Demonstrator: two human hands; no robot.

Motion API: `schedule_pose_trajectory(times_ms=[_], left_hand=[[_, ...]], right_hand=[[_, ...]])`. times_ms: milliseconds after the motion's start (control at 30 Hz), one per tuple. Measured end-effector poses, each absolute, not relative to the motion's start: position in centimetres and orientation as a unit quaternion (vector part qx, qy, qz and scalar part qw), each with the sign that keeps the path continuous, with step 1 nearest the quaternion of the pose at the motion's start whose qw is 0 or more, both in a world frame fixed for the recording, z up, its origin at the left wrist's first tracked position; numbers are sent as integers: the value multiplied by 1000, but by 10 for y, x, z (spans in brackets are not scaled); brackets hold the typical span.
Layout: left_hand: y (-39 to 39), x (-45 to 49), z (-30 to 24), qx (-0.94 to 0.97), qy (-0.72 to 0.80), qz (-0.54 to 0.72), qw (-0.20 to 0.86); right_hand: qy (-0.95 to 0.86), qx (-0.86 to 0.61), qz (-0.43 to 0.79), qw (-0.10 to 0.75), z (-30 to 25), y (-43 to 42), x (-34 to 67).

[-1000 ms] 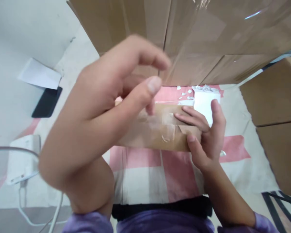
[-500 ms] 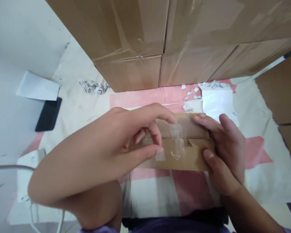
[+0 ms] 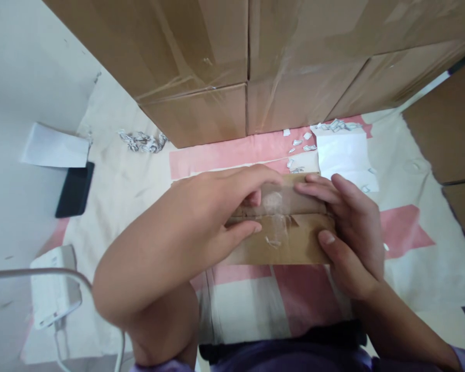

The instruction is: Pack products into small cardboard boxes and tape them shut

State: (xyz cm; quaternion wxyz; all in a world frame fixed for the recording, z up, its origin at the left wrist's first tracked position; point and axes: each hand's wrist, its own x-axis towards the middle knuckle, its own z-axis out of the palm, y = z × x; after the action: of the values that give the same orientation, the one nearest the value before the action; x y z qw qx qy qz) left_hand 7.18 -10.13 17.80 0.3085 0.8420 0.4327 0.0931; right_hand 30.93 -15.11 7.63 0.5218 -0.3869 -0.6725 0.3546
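Observation:
A small brown cardboard box (image 3: 302,243), its seam crossed by a strip of clear tape (image 3: 276,222), is held level in front of me. My left hand (image 3: 225,206) lies over the box's left part, fingers curled at the far edge and thumb on the near flap. That hand and forearm hide the box's left end. At the other end my right hand (image 3: 349,232) grips the box, thumb on the near flap and fingertips along the far side. The tape looks wrinkled, with a whitish loose bit at its lower end.
Large taped cartons (image 3: 194,116) stand stacked just ahead. Beyond the box are a white sheet (image 3: 343,155) and paper scraps (image 3: 300,142) on the patterned cloth. To the left lie a scrap pile (image 3: 142,140), a black phone (image 3: 74,191) and a white corded power strip (image 3: 56,284).
My left fingers have come down from a raised pinch to rest over the box's far side. A pale patch under the left thumb no longer shows. My right hand keeps its grip.

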Motion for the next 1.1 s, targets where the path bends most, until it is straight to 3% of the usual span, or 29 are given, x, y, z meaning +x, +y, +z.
schedule_pose_trajectory(times_ms=[367, 500, 700, 833, 933, 1100], left_hand=[[-97, 75, 171, 849, 476, 125, 193], [-93, 75, 167, 841, 484, 108, 217], [-100, 74, 181, 804, 523, 211, 190], [-112, 69, 196, 774, 500, 257, 293], [-114, 69, 199, 791, 449, 187, 371], [-109, 82, 188, 823, 434, 81, 358]], right_hand=[[-665, -373, 378, 524, 75, -151, 312], [-677, -364, 384, 512, 75, -151, 314], [-692, -361, 362, 510, 73, -150, 317], [-694, -364, 369, 501, 72, -150, 318], [-689, -354, 369, 514, 71, -151, 318], [-690, -355, 368, 513, 72, -150, 316]])
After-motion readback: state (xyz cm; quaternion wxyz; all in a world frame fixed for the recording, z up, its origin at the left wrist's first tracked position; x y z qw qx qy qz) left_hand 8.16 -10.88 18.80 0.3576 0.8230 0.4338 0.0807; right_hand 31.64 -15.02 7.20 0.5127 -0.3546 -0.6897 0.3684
